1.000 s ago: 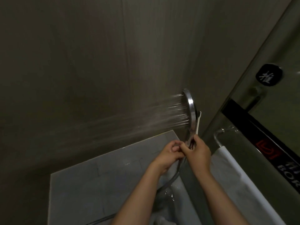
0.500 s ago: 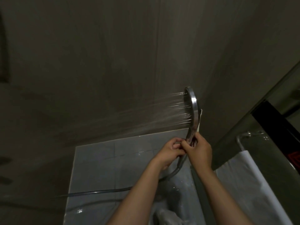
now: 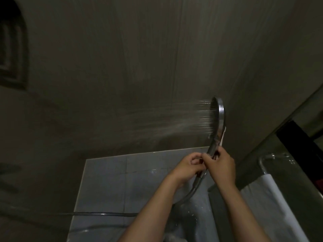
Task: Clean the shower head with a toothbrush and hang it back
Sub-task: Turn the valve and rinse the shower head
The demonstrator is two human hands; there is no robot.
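A round chrome shower head (image 3: 219, 112) stands upright at right of centre, edge-on to me, spraying water leftward at the dark wall. Its handle (image 3: 212, 147) runs down into both hands. My right hand (image 3: 220, 165) grips the handle, and a white toothbrush (image 3: 223, 135) rises from that fist behind the head. My left hand (image 3: 187, 167) is closed on the handle's lower end beside the right hand. The hose (image 3: 190, 193) curves down from the fists and trails left across the floor.
Wet grey floor tiles (image 3: 108, 186) lie below. A white towel (image 3: 272, 198) hangs on a chrome rail (image 3: 262, 163) at the right, beside a glass door (image 3: 297, 137). A dark wall recess (image 3: 12, 55) sits at the upper left.
My view has swung left, so the glass door and towel sit further right and a wall recess appears at upper left. Both hands keep the same hold and the water still sprays left.
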